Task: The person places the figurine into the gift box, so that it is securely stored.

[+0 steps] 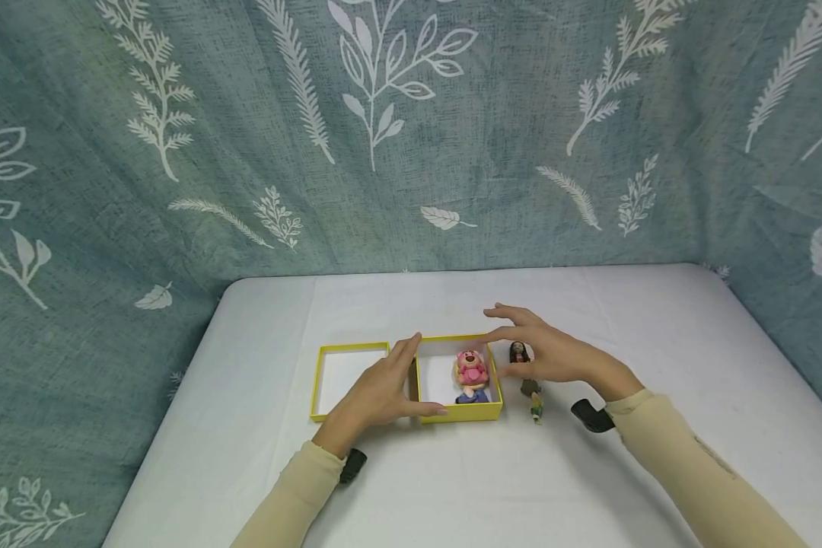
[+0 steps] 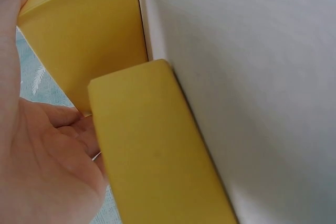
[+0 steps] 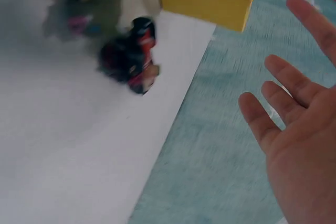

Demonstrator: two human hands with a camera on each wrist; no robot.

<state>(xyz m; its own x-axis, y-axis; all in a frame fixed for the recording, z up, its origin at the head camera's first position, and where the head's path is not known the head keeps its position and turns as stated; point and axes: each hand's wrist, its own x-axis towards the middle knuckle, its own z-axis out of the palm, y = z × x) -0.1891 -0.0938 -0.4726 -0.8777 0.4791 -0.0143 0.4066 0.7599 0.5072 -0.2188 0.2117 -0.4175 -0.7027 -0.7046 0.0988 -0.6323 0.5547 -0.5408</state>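
Observation:
A yellow box [image 1: 460, 412] with a white inside stands on the table. Inside, near its right wall, lie a pink bear figurine [image 1: 470, 367] and a blue-and-white piece [image 1: 473, 396]. My left hand [image 1: 378, 387] holds the box at its left end, thumb along the front wall and fingers at the back corner. Over the box's right side hovers my right hand [image 1: 551, 352], fingers spread, holding nothing. Beneath it, right of the box, lies a dark-haired doll figurine [image 1: 517, 352], partly hidden. A small green figurine [image 1: 536, 409] lies nearer the front.
A shallow yellow-rimmed lid [image 1: 314, 384], white inside, lies just left of the box, partly behind my left hand. White cloth covers the table [image 1: 466, 479]. A teal leaf-patterned curtain [image 1: 507, 190] hangs behind it.

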